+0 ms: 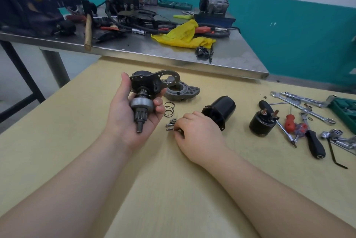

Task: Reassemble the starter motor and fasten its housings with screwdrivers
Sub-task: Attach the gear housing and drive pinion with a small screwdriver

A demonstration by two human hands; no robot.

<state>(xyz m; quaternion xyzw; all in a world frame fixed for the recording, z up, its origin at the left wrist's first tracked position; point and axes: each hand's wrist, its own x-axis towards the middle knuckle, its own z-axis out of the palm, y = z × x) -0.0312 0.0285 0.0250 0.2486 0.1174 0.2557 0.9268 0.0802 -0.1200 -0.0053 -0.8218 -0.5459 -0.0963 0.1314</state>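
Observation:
My left hand (127,110) grips the drive assembly (143,96), a dark bracket plate with a pinion gear and shaft pointing toward me, held above the yellow table (173,189). My right hand (198,133) rests on the table with its fingertips curled over a small heap of screws and pins (170,124); whether it pinches one is hidden. A wire spring (169,109) lies just behind the screws. The grey nose housing (183,91) sits behind the spring. The black motor body (221,110) lies on its side to the right, and the black solenoid (263,123) stands further right.
Screwdrivers, among them a red-handled one (290,123) and a black-handled one (315,145), lie with wrenches (302,103) and a green socket case (344,108) at the table's right. A cluttered steel bench (173,58) with a yellow rag (183,34) stands behind.

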